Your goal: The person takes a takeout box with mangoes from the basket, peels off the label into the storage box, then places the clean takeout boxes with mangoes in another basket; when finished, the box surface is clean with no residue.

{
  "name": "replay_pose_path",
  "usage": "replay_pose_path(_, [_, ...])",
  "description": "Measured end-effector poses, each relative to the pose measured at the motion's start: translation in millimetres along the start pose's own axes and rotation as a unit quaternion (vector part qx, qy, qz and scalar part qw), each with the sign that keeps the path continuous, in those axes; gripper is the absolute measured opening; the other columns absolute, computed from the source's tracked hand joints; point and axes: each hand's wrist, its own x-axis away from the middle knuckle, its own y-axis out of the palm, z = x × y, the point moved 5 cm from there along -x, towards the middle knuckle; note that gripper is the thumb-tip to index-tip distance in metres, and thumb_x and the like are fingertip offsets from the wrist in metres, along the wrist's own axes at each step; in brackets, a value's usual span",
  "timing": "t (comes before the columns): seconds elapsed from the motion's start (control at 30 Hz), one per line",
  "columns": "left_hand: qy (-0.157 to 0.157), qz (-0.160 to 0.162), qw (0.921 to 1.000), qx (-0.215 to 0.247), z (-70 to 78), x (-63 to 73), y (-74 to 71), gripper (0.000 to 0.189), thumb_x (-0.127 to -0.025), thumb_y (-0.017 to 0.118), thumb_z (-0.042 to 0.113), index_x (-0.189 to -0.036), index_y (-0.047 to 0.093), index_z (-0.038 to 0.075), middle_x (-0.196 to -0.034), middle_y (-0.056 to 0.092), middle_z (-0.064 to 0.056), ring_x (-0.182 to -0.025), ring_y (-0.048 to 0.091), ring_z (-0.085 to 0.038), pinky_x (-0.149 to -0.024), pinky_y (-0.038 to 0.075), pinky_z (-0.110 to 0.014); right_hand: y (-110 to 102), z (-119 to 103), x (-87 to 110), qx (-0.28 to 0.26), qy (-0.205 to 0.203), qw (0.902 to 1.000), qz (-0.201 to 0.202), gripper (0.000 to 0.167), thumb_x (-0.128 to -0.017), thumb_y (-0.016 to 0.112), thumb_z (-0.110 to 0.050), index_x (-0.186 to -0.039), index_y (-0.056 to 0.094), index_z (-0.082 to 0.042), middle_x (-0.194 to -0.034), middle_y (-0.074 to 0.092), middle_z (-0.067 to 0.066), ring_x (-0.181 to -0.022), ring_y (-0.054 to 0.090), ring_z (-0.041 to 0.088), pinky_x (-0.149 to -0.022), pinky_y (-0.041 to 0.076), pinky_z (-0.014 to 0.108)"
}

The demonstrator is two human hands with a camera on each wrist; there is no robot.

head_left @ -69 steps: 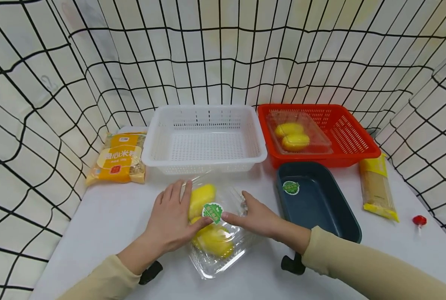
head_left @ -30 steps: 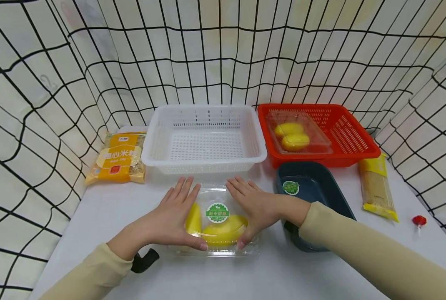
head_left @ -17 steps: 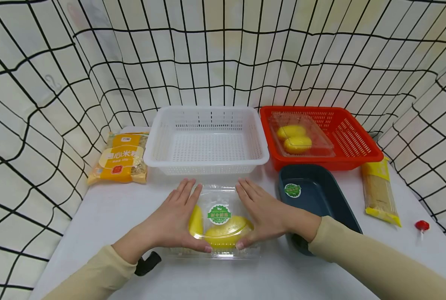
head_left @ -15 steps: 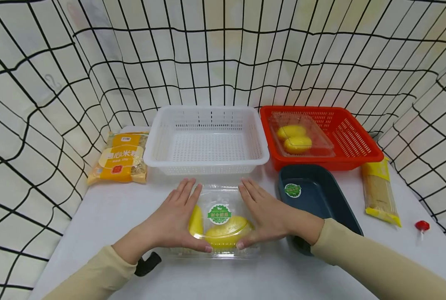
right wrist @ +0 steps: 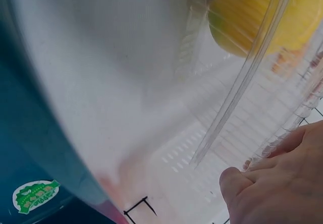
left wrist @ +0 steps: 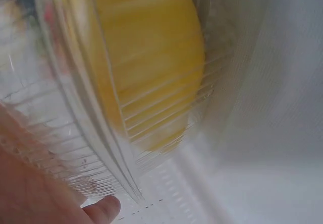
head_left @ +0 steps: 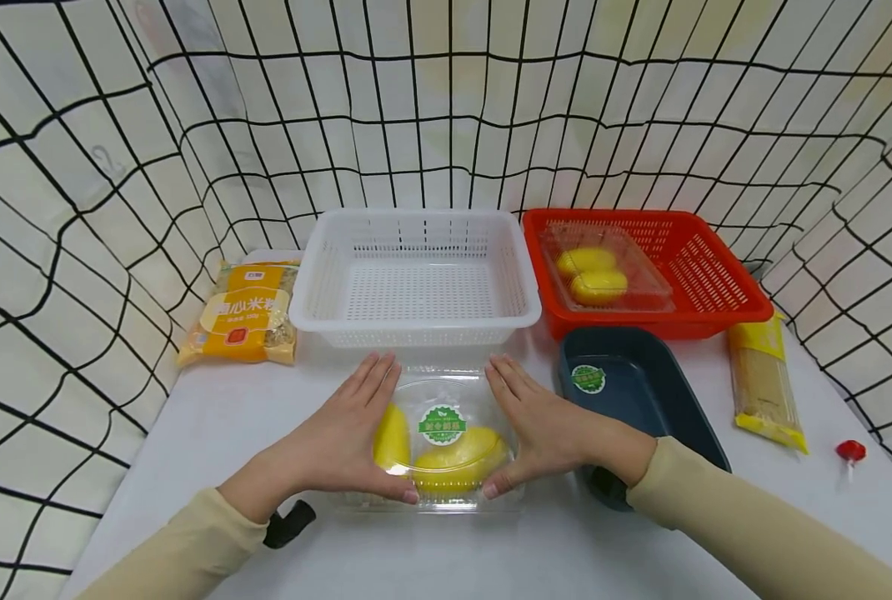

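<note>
A clear plastic clamshell box (head_left: 446,385) lies on the white table in front of me, its lid down over yellow fruit (head_left: 461,462). A round green sticker (head_left: 442,425) is on the lid. My left hand (head_left: 333,442) lies along the left side of the box, fingers straight toward the back and thumb along the front edge. On the other side, my right hand (head_left: 551,429) lies the same way, its thumb near the front right corner. Both wrist views show the ribbed box wall, with the left hand (left wrist: 35,183) and right hand (right wrist: 282,183) against the lid.
Behind stands a white basket (head_left: 416,323). To its right, a red basket (head_left: 716,317) holds a clear box of yellow fruit (head_left: 598,287). A dark blue dish (head_left: 633,379) sits by my right forearm. Around them are an orange bag (head_left: 243,312), a yellow packet (head_left: 764,383) and a red lollipop (head_left: 851,451).
Earlier the box was turned at an angle, with my right hand near its sticker. It has since been squared up, with a hand on each side. In the last half second little has moved.
</note>
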Motion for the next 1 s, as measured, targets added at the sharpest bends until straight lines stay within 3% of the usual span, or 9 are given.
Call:
replay_pose_path(0.23, [0.008,-0.003,0.9999,0.01,1.7,-3.6,-0.6,0.145,-0.062,0.077,0.081,-0.159,0.017,-0.009,-0.17,0.011,-0.025,-0.158,0.007,-0.044,-0.127,0.018,-0.06,-1,0,1.7,0.0,0.0,1.0,0.003,0.138,-0.072,0.077,-0.072,-0.164,0.002,-0.004,-0.174,-0.006,0.014,-0.161,-0.004,0.035,-0.126,0.023,0.056])
replay_pose_path(0.37, [0.01,-0.003,0.9999,0.006,2.8,-3.7,-1.4,0.144,-0.062,0.078,0.08,-0.159,0.019,-0.01,-0.17,0.012,-0.025,-0.158,0.008,-0.045,-0.127,0.019,-0.059,-9,-3,0.3,0.004,-0.015,0.9997,0.017,0.13,-0.076,0.075,-0.071,-0.164,0.008,-0.004,-0.173,0.005,0.015,-0.16,0.007,0.036,-0.124,0.028,0.057])
replay_pose_path(0.57, [0.009,0.0,0.9999,0.005,1.7,-2.3,-1.5,0.144,-0.063,0.077,0.08,-0.159,0.019,-0.009,-0.17,0.013,-0.025,-0.158,0.009,-0.045,-0.127,0.019,-0.06,-25,-22,-12.7,0.001,-0.095,0.9947,0.039,0.098,-0.086,0.076,-0.053,-0.162,0.03,-0.011,-0.168,0.032,0.008,-0.154,0.034,0.028,-0.12,0.038,0.049])
replay_pose_path(0.77, [0.006,-0.007,0.9999,0.009,0.1,-1.4,0.1,0.143,-0.064,0.075,0.081,-0.159,0.018,-0.008,-0.171,0.011,-0.024,-0.158,0.007,-0.045,-0.126,0.019,-0.061,-28,-43,-31.4,-0.04,-0.161,0.9853,0.041,0.059,-0.091,0.077,-0.03,-0.144,0.06,-0.013,-0.143,0.065,0.003,-0.134,0.06,0.021,-0.112,0.049,0.04])
replay_pose_path(1.0, [0.002,-0.012,0.9999,0.011,-1.1,0.7,-0.3,0.144,-0.064,0.075,0.082,-0.16,0.017,-0.008,-0.171,0.01,-0.024,-0.158,0.005,-0.044,-0.127,0.018,-0.061,-23,-54,-48.1,-0.056,-0.181,0.9813,0.035,0.039,-0.088,0.079,-0.016,-0.126,0.074,-0.011,-0.119,0.077,0.0,-0.114,0.072,0.013,-0.101,0.055,0.025])
